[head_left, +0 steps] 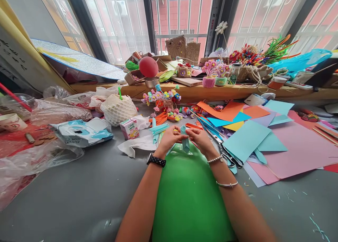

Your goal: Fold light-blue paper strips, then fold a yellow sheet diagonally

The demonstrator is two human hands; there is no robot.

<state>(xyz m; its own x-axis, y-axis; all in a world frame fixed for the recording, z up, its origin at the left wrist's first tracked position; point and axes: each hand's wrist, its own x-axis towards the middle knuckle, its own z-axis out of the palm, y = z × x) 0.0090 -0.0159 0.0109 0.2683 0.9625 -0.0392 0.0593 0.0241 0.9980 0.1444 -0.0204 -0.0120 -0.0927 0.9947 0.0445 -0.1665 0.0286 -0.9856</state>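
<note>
A small folded strip of teal paper (186, 146) is held upright between my two hands, above a shiny green surface (194, 196). My left hand (171, 139) pinches it from the left side, wearing a dark dotted watch strap at the wrist. From the right, my right hand (201, 140) has its fingertips closed on the same piece near its top. Several folded teal strips (159, 128) lie just behind my left hand. Close to my right hand are scissors (224, 152) with dark handles, lying partly beside the coloured sheets.
Teal sheets (246, 141) and a large pink sheet (303, 147) spread over the right side. At left are a wet wipes pack (81, 132), a small pink box (130, 128), a foam-netted coconut (118, 110) and plastic bags (60, 110). Craft flowers (161, 97) stand ahead, before a cluttered ledge (111, 90).
</note>
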